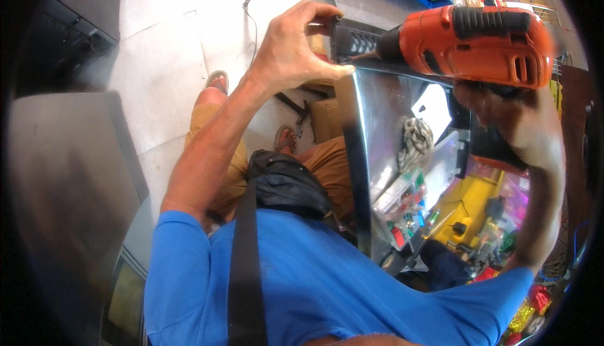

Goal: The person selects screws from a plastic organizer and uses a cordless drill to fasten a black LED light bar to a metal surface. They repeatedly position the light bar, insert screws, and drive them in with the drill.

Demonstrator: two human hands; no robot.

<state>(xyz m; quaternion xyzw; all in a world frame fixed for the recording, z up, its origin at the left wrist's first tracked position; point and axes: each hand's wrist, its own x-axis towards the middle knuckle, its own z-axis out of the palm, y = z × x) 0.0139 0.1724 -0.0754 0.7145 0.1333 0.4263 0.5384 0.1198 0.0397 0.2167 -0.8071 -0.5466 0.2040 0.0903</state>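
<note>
My right hand (484, 104) is wrapped round the handle of an orange and black power drill (481, 50). The drill lies level, its black chuck facing left and a thin bit reaching to a black slotted metal piece (357, 43). My left hand (286, 50) curves round the near end of that slotted piece, index finger on its far edge and thumb on its near edge. The bit's tip is close to the piece between thumb and finger; whether it touches cannot be made out. Below lies the shiny metal top of a bench (377, 119).
On the bench are a crumpled cloth (415, 141), a white sheet (432, 110) and a clear plastic organizer (409, 201) with small parts. A yellow case (469, 211) with tools sits to the right. Grey cabinets (69, 157) stand at left; a cable (255, 25) hangs over the tiled floor.
</note>
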